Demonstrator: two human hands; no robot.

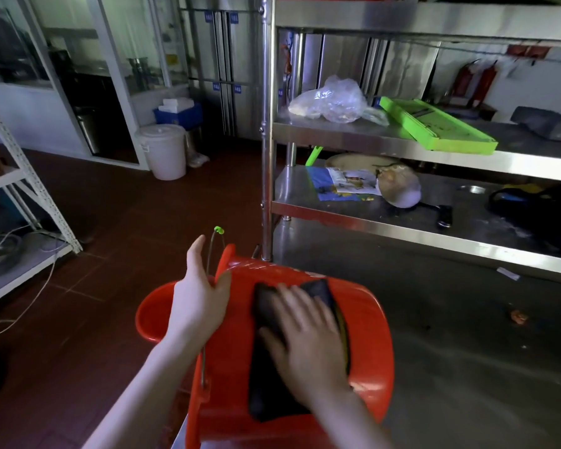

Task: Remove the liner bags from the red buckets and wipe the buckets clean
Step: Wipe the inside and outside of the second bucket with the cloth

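A red bucket (pixel 366 335) lies on its side at the front edge of a steel table, its wire handle with a green grip (pixel 218 230) sticking up at the left. My right hand (pixel 308 338) lies flat on a dark cloth (pixel 269 377) and presses it against the bucket's outer wall. My left hand (pixel 198 293) holds the bucket's rim, thumb over the edge and fingers straight. A second red bucket (pixel 153 315) shows low down behind my left arm, standing open side up. No liner bag is visible in either bucket.
The steel table (pixel 467 351) stretches to the right, with a steel shelf rack (pixel 402 137) behind holding a clear plastic bag (pixel 331 100), a green slicer board (pixel 438 128) and a pan. A white lidded pail (pixel 164 150) stands on the red tile floor. A white rack (pixel 23 189) is at left.
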